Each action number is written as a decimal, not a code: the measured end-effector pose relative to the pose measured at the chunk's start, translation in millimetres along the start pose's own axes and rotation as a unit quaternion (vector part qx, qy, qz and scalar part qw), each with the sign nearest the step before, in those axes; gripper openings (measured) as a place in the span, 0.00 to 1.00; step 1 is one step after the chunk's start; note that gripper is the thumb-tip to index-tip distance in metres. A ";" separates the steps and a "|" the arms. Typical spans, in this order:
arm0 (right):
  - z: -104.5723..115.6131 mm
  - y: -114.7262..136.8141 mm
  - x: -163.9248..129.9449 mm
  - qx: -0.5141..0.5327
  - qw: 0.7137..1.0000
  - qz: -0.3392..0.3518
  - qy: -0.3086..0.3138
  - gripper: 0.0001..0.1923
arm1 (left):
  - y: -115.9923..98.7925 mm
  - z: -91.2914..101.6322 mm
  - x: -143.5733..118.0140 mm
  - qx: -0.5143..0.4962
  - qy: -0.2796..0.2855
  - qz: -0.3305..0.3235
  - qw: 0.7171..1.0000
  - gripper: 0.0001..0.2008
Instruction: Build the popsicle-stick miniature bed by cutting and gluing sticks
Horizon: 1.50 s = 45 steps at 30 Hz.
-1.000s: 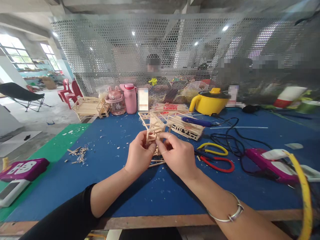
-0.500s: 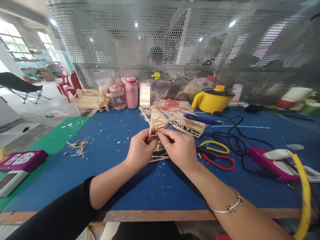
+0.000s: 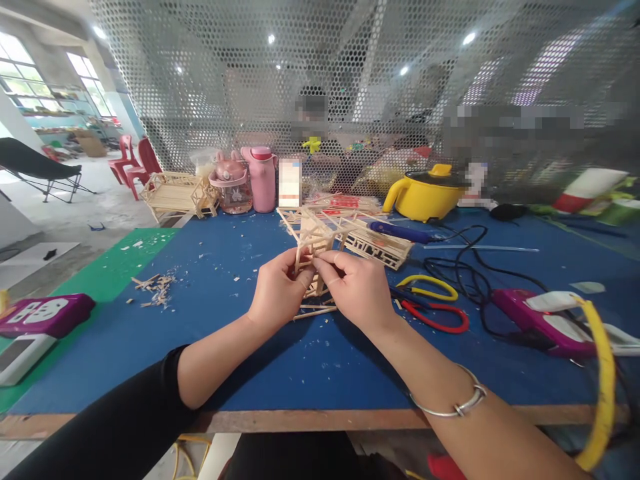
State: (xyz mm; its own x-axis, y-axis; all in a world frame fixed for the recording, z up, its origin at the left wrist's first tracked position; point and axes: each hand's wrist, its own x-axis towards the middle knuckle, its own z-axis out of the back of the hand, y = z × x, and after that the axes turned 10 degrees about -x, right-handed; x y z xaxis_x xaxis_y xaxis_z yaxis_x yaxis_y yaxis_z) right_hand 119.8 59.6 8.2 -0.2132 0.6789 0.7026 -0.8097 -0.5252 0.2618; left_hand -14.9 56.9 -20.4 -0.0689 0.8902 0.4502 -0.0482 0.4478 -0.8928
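My left hand (image 3: pixel 277 293) and my right hand (image 3: pixel 357 288) meet over the blue table mat (image 3: pixel 210 313), both pinching a small frame built of thin wooden sticks (image 3: pixel 314 241). The fingertips of both hands close on the lower part of that stick model, which rises above them and tilts slightly. A few loose sticks (image 3: pixel 314 311) lie on the mat just under my hands. A silver bangle (image 3: pixel 453 405) circles my right wrist.
Red-handled cutters (image 3: pixel 436 319) and yellow-handled cutters (image 3: pixel 430 285) lie right of my hands, beside black cables (image 3: pixel 465 267) and a purple power strip (image 3: pixel 540 320). Behind are another stick model (image 3: pixel 375 245), a yellow pot (image 3: pixel 425 193), pink bottles (image 3: pixel 263 179) and a perforated screen with people beyond.
My hands stay on the stick model with small finger shifts. The view has tipped down a little, so everything sits slightly higher in the picture.
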 end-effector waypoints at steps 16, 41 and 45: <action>5.4 -5.9 -8.4 0.093 0.995 0.007 -0.027 0.10 | 0.1 0.5 -1.4 -0.004 -0.008 0.024 1.000 0.14; 39.9 -169.3 79.5 -0.336 0.905 -0.096 0.244 0.36 | -0.4 -3.4 -3.1 -0.029 0.009 0.088 0.996 0.11; 33.1 -173.1 75.6 -0.319 0.900 -0.082 0.284 0.28 | 2.2 -3.1 -2.0 -0.023 0.015 0.079 0.997 0.10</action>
State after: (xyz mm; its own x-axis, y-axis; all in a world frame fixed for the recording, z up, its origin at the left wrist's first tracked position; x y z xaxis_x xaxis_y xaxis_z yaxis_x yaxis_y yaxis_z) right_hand 261.9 184.9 37.9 -0.1615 0.9685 0.1896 -0.9661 -0.1159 -0.2308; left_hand -11.8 56.4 -23.3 -0.0421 0.9515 0.3048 0.0073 0.3053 -0.9522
